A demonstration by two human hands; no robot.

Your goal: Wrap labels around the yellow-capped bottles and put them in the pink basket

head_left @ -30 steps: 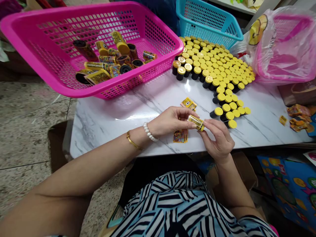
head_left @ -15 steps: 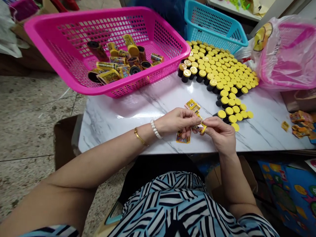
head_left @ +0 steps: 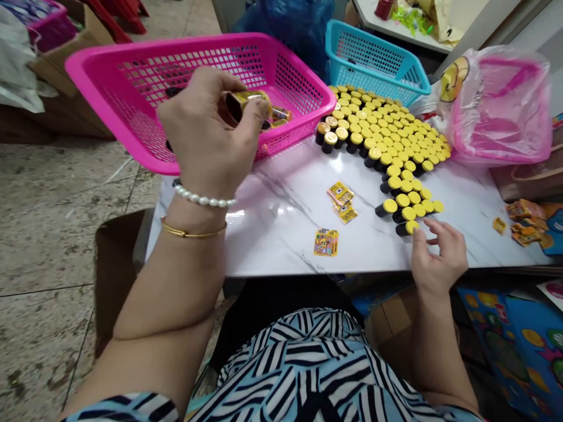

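Note:
My left hand (head_left: 206,126) is raised over the pink plastic basket (head_left: 176,43), its fingers shut on a yellow labelled canister (head_left: 246,101). Other labelled canisters lie in the basket, mostly hidden behind that hand. My right hand (head_left: 440,255) rests open on the marble-topped table (head_left: 272,234), its fingertips close to the nearest of many black tubes with yellow caps (head_left: 407,227). These tubes stand packed in rows. Small yellow printed paper labels (head_left: 341,196) lie loose between my hands, with another label (head_left: 326,242) nearer the table's front edge.
A blue plastic basket (head_left: 373,55) stands behind the capped tubes. To the right are a pink-tinted plastic bag (head_left: 497,105) and a heap of printed papers (head_left: 523,223). The table's front edge runs before my lap, and the tiled floor lies to the left.
My left hand has moved away from the right and up over the pink basket, carrying the canister. My hands have parted, and my right hand has dropped open to the table beside the tubes.

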